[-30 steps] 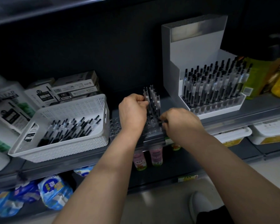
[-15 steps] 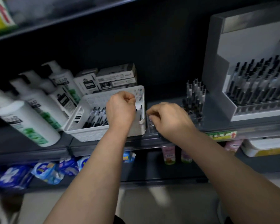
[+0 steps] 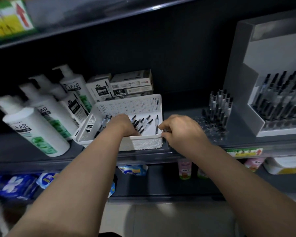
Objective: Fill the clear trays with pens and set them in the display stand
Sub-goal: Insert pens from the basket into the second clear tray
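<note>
- Head view: the left hand (image 3: 121,124) is reaching down into the white basket (image 3: 143,141), its fingers dipping among the loose pens (image 3: 143,123) lying on the basket floor. The back of the hand is hiding the fingers, so I cannot tell whether they are gripping a pen.
- The right hand (image 3: 181,132) is hovering just beside the basket's right front corner, over the near left end of the clear tray (image 3: 210,130). Its fingers are curling inward, but I cannot tell whether they are holding anything.
- The two hands are sitting apart, with the basket's right wall between them.
- The clear tray is lying flat on the shelf (image 3: 243,140), between the basket and the display stand (image 3: 263,53). A small cluster of upright pens (image 3: 220,106) is standing in its far holes, while the near holes are showing open.
- The display stand is sitting at the right end of the shelf, already carrying a full tray of pens (image 3: 284,100).
- White shampoo bottles (image 3: 36,132) are leaning to the left of the basket, and pen boxes (image 3: 132,84) are stacking up behind it.
</note>
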